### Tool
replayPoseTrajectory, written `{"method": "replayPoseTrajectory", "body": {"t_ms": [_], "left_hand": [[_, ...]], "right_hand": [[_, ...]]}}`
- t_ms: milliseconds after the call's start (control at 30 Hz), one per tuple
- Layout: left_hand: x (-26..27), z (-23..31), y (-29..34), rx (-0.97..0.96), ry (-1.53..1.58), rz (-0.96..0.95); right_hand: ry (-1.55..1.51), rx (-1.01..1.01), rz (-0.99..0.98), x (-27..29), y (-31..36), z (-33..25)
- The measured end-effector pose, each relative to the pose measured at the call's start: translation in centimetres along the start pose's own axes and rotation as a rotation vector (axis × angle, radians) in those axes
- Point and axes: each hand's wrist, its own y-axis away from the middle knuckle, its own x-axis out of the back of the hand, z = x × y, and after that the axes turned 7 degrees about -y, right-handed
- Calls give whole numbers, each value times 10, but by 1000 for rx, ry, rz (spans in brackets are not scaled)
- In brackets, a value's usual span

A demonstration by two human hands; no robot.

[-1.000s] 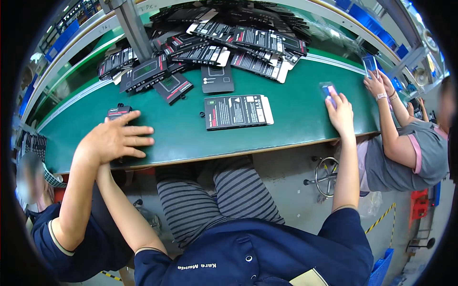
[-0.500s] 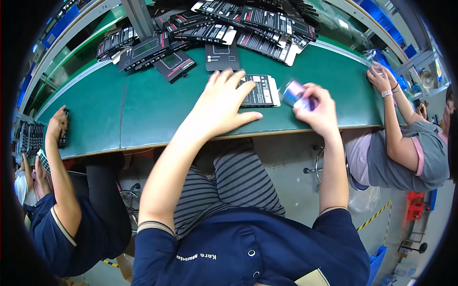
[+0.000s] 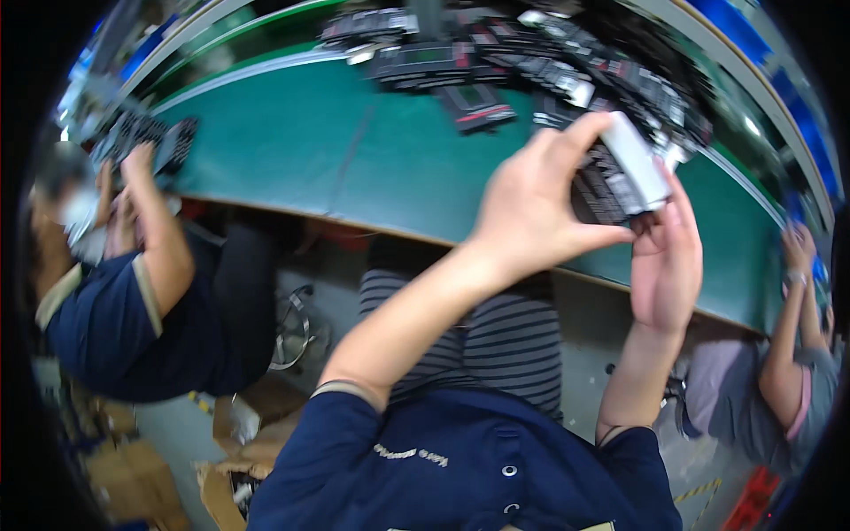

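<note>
A black printed cardboard box [image 3: 598, 190] with a white end face [image 3: 636, 159] is raised above the table, tilted. My left hand [image 3: 531, 203] is closed around its left side, fingers over the far edge and thumb along the near edge. At the box's right end, my right hand [image 3: 668, 265] is closed on it, fingers against the white end and the thumb mostly hidden. Motion smears the picture, so whether that end is open or closed cannot be told.
Behind my hands, several black boxes [image 3: 425, 64] lie in a heap along the back of the green table [image 3: 266, 155]. A co-worker [image 3: 133, 283] sits at the left, handling dark pieces [image 3: 177, 146]. Another person [image 3: 788, 354] sits at the right. Cardboard cartons [image 3: 133, 482] stand on the floor.
The box has come up off the table, and both hands now hold it. The shiny pinkish-purple item formerly in my right hand no longer shows. The view has swung left.
</note>
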Motion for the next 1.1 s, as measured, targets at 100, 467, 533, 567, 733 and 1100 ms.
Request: {"method": "replayPoseTrajectory", "body": {"t_ms": [100,467,533,567,733,1100], "left_hand": [[-24,-9,16,-71,121,307],[2,1,9,234,871,196],[-4,-3,8,186,842,219],[-6,-3,10,179,805,249],[-4,-5,13,-55,370,452],[69,-35,71,736,836,-89]], "right_hand": [[-263,-181,-6,-3,-17,19],[99,281,-77,-20,-11,49],[73,279,-59,-18,-15,49],[103,300,-53,-20,-14,50],[501,544,-69,4,-4,85],[1005,574,-704,-35,23,78]]}}
